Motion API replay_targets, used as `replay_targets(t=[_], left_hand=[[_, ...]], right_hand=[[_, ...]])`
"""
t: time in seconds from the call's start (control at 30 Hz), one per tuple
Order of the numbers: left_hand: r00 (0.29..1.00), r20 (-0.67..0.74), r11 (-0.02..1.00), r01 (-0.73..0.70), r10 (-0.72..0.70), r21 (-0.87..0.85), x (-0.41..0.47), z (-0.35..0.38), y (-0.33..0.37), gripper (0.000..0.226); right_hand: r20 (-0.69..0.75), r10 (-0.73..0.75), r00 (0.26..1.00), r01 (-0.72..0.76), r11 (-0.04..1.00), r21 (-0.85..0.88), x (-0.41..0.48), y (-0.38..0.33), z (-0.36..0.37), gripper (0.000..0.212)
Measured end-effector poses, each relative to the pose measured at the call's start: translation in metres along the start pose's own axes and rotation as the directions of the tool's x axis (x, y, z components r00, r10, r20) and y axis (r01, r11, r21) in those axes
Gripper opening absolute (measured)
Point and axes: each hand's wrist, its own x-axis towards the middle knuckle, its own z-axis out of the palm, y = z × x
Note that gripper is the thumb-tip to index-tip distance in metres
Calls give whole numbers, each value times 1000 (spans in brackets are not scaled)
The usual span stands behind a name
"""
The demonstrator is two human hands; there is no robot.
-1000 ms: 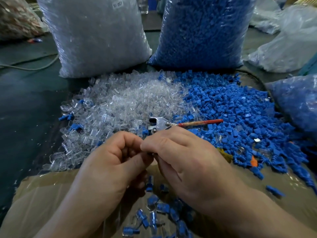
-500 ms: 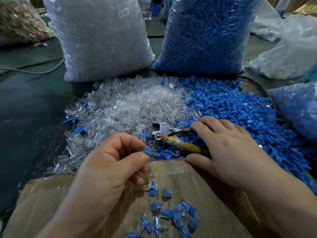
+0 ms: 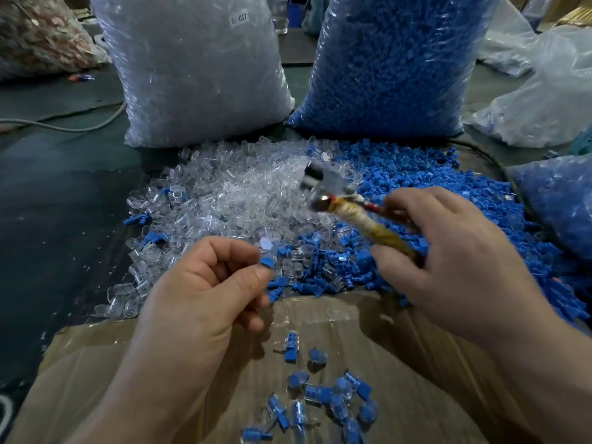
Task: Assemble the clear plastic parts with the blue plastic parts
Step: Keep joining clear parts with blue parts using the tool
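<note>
left hand pinches blue-capped clear piece out front, likely for pressing | right hand curled round pliers, held above piles | clear parts, blue parts heaped side by side, within reach

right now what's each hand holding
Left hand: pinches a small blue part.
Right hand: grips the pliers by their handles.

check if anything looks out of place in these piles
A few stray blue parts lie at the left edge of the clear pile, away from the blue pile. The pliers in the right hand have one handle wrapped in yellowed tape.
</note>
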Motion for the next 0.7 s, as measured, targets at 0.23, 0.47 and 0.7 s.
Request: replay_targets(t=[0.23,0.47,0.7], left_hand=[[997,-1,996,-77,78,42,1,-7,0,15],[991,28,991,-135,135,10,1,-8,-5,15],[989,27,989,-148,148,3,-1,-10,-8,9]], right_hand=[[108,-151,983,142,986,86,-11,-10,-6,47],[159,-214,964,196,974,117,-15,-10,-3,49],[209,-229,951,205,970,127,-15,-11,-4,50]])
